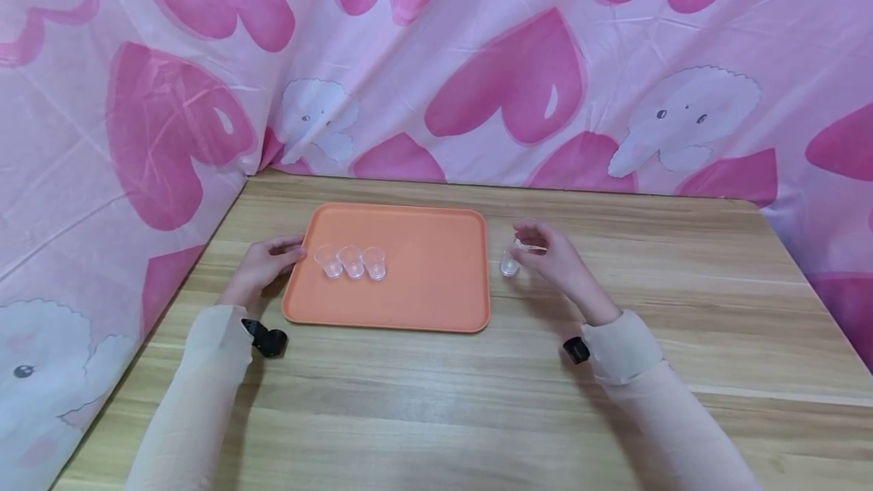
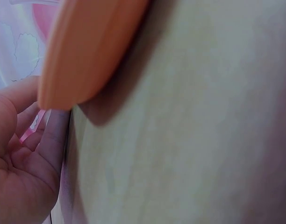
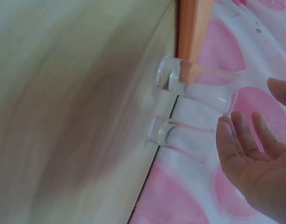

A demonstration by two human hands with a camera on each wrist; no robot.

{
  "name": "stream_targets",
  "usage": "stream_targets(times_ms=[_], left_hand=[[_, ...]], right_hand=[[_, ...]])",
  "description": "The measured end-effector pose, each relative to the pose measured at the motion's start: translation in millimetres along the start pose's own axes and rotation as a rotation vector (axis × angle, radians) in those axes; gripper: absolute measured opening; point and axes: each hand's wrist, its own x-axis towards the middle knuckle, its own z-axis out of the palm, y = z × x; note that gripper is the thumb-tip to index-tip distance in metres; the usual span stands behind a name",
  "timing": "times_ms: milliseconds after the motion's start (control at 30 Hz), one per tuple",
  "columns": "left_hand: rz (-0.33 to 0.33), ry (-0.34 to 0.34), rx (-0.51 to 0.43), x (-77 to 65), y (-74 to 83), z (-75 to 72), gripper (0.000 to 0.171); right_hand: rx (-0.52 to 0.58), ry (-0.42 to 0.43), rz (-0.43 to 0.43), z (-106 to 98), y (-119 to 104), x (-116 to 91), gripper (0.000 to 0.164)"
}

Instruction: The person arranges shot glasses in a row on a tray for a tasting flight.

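Three small clear cups (image 1: 354, 267) stand in a row on the left half of an orange tray (image 1: 436, 271). At the tray's left edge, my left hand (image 1: 262, 267) holds the rim between thumb and fingers; the left wrist view shows them meeting the tray's corner (image 2: 82, 60). Right of the tray, my right hand (image 1: 554, 258) is beside a clear cup (image 1: 509, 264), partly covering that spot. The right wrist view shows two upright cups on the table, a nearer cup (image 3: 203, 88) and a second cup (image 3: 182, 135), with my fingertips close to their rims and thumb spread apart.
The wooden table (image 1: 409, 408) runs under everything. A pink heart-patterned cloth (image 1: 505, 82) hangs along its back and left sides. A black wrist camera (image 1: 269, 341) sits at the left cuff, another black device (image 1: 577, 350) at the right cuff.
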Motion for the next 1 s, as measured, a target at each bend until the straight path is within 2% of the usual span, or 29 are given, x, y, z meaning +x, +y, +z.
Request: stream_targets(times_ms=[233,433,500,733,1000], left_hand=[[0.032,0.004,-0.03,-0.9,0.9,0.1,0.055],[-0.008,-0.004,0.004,-1.2,1.8,-0.3,0.056],[-0.015,-0.004,0.008,-1.3,1.8,-0.5,0.055],[0.033,-0.006,0.023,-2.5,0.8,0.2,0.054],[0.027,-0.002,0.066,-2.3,1.5,0.6,0.056]], right_hand=[[0.008,-0.056,0.011,0,8,-3,0.047],[-0.016,-0.085,0.048,0,16,-5,0.051],[-0.019,-0.089,0.05,0,18,-5,0.051],[-0.026,-0.099,0.07,1,22,-4,0.051],[-0.027,-0.097,0.095,0,23,-2,0.052]])
